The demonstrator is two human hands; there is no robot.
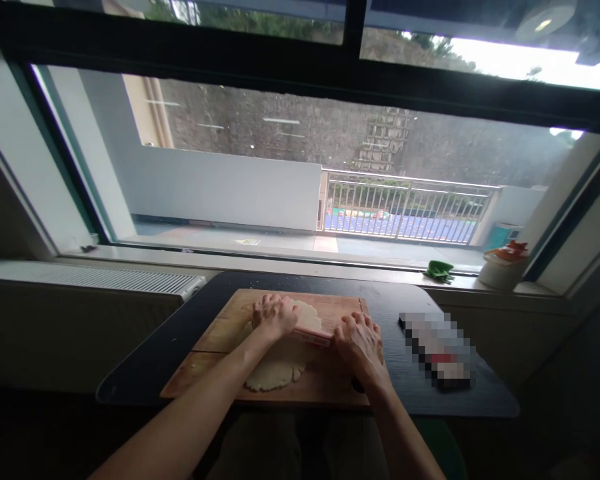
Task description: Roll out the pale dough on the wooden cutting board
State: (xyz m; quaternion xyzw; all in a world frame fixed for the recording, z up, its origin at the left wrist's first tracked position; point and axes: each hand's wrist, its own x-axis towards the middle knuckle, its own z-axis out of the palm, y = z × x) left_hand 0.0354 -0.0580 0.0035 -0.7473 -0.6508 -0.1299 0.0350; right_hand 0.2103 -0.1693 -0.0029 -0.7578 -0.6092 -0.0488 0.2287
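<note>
A flat, rolled-out sheet of dough [277, 365] with an uneven edge lies on a wooden cutting board [205, 372]. Across the dough runs a rolling pin [312, 337] with printed marks along its side; only its middle stretch shows between my hands. My left hand [276, 315] is closed over one end, above the dough. Over the other end, near the board's right edge, my right hand [360, 339] has its fingers curled round the pin. Both hands cover the pin's ends.
The board rests on a dark table [150, 373]. To the right lies a pixelated flat object [437, 350]. A green leafy item [439, 271] and a white pot [503, 272] stand on the windowsill. A radiator [105, 277] is at the left, below a large window.
</note>
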